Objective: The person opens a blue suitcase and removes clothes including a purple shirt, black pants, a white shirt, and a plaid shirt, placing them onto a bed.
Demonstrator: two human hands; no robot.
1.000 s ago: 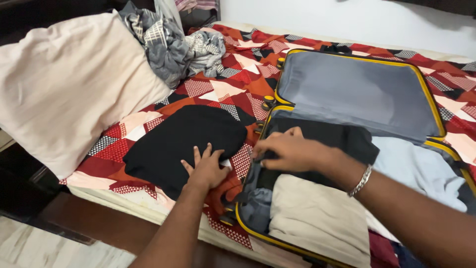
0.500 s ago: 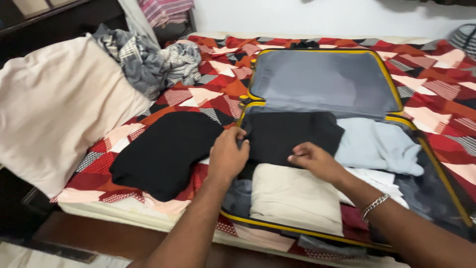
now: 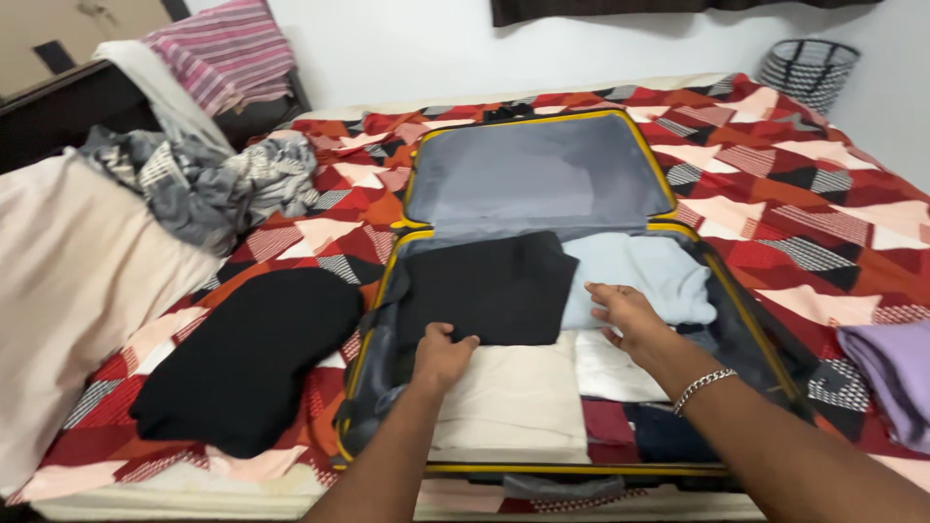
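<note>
Pressing down: black folded garment (image 3: 489,289) in open suitcase (image 3: 722,310), upper left compartment. Left hand (image 3: 441,356) curled over near edge, pinched. Right hand (image 3: 625,312) spread flat, nothing gripped, beside pale blue garment (image 3: 635,281). Risk judged: fold rumpled if edge tugged unevenly.

An open suitcase (image 3: 542,165) with yellow trim is laid on a red patterned bedspread (image 3: 775,184). A folded black garment (image 3: 489,291) inside it is gripped at its near edge by the left hand (image 3: 443,356). The right hand (image 3: 628,312) is rested at the seam between that garment and a pale blue one (image 3: 644,276). A cream garment (image 3: 513,402) is packed nearer. Another black garment (image 3: 247,358) is seen on the bed to the left.
</note>
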